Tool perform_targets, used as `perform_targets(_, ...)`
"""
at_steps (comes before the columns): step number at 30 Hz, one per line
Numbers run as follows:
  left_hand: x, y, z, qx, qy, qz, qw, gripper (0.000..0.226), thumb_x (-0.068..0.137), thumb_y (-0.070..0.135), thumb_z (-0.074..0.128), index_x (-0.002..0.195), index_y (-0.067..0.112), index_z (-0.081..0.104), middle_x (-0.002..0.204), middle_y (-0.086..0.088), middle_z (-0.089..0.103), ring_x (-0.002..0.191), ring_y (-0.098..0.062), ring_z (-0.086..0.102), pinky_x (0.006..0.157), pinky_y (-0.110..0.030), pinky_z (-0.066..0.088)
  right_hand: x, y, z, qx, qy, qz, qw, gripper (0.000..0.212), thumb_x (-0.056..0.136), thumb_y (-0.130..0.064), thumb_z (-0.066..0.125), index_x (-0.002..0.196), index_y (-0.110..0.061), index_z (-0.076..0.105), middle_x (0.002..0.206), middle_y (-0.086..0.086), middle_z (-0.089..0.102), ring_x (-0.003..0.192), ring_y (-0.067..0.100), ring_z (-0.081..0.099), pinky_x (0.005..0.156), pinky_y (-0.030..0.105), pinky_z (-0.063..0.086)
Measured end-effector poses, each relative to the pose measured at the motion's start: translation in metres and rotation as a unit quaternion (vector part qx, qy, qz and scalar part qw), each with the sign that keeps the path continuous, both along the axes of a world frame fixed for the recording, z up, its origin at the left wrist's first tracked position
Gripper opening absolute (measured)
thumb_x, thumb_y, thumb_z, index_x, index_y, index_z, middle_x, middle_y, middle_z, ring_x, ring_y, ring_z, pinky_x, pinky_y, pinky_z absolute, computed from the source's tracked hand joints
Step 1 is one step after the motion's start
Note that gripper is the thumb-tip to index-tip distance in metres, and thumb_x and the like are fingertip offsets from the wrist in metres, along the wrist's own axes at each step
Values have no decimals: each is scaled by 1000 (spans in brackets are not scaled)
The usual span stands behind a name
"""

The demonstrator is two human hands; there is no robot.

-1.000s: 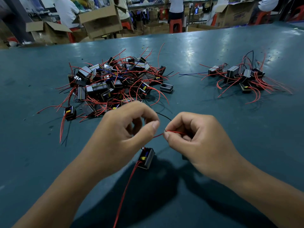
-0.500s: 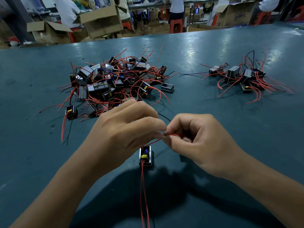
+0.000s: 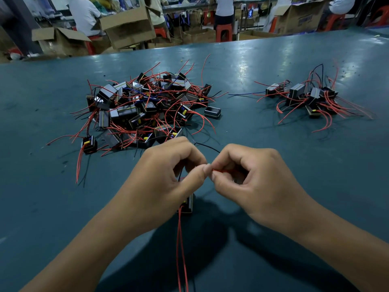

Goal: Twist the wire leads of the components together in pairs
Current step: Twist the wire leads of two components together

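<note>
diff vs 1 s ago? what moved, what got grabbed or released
The component swung from tilted right to upright under the left hand, and its two long red leads now trail toward the camera. Both hands kept their grip on the red wire ends; right hand barely shifted. Both piles unchanged.

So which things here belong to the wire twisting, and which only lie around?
Job:
left hand
right hand
red leads, pinched by both hands
component under the hands
big pile
small pile

Lying about:
cardboard boxes
red stools
</note>
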State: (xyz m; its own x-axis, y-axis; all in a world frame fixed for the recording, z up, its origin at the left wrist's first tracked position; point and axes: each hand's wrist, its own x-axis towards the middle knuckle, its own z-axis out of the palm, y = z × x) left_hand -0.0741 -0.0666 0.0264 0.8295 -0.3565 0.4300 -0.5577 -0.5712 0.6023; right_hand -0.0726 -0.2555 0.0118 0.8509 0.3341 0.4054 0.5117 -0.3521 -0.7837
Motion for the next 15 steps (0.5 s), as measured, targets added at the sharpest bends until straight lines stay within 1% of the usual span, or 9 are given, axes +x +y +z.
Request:
perform_targets(2, -6, -9, -6, -49, 69, 72, 994, 18, 86, 36, 66, 72, 25, 66, 57, 17, 54, 51, -1, 44, 51, -15, 32, 2, 1, -1, -13, 9, -13, 1000, 15, 84, -7, 70, 74, -17, 65, 54, -13, 51, 48, 3, 44, 50, 8, 30)
perform_targets(4, -10, -17, -10, -47, 73, 124, 988, 22, 88, 37, 68, 69, 26, 64, 53, 22, 53, 48, 2, 44, 48, -14, 30, 4, 2, -3, -9, 31, -19, 999, 15, 84, -8, 70, 72, -17, 65, 52, -13, 51, 47, 3, 42, 49, 9, 30)
perform_targets(6, -11, -20, -11, -49, 76, 149, 985, 20, 87, 32, 68, 68, 26, 63, 52, 24, 53, 48, 3, 45, 48, -14, 32, 5, 3, -5, -9, 38, -20, 999, 16, 84, -9, 69, 72, -17, 65, 52, -12, 51, 47, 3, 41, 49, 11, 31)
perform_targets(10, -11, -16, -4, -54, 107, 142, 983, 21, 87, 27, 69, 67, 21, 65, 48, 18, 53, 44, 0, 43, 46, -14, 32, 2, 7, -6, -14, 15, -23, 1000, 18, 84, -7, 69, 71, -18, 63, 52, -13, 50, 47, 4, 42, 49, 9, 29)
perform_targets(11, -11, -16, -2, -69, 125, 137, 980, 21, 86, 25, 69, 67, 19, 66, 46, 14, 51, 42, -1, 41, 44, -13, 31, 2, 7, -6, -15, 6, -25, 1000, 18, 84, -7, 69, 71, -18, 62, 52, -13, 49, 46, 4, 42, 48, 8, 29)
perform_targets(13, -11, -15, 0, -138, 193, 129, 963, 22, 84, 22, 70, 65, 12, 66, 43, 11, 43, 37, -2, 34, 39, -13, 27, 1, 8, -6, -28, -26, -33, 999, 17, 83, -6, 69, 72, -17, 62, 53, -13, 49, 48, 3, 44, 49, 7, 29)
perform_targets(15, -9, -13, 1, -196, 266, 117, 936, 24, 77, 26, 71, 61, 11, 63, 49, 3, 40, 41, -9, 29, 43, -19, 23, -1, 9, -5, -49, -63, -41, 996, 14, 81, -6, 69, 73, -16, 62, 55, -13, 49, 51, 1, 47, 52, 6, 29)
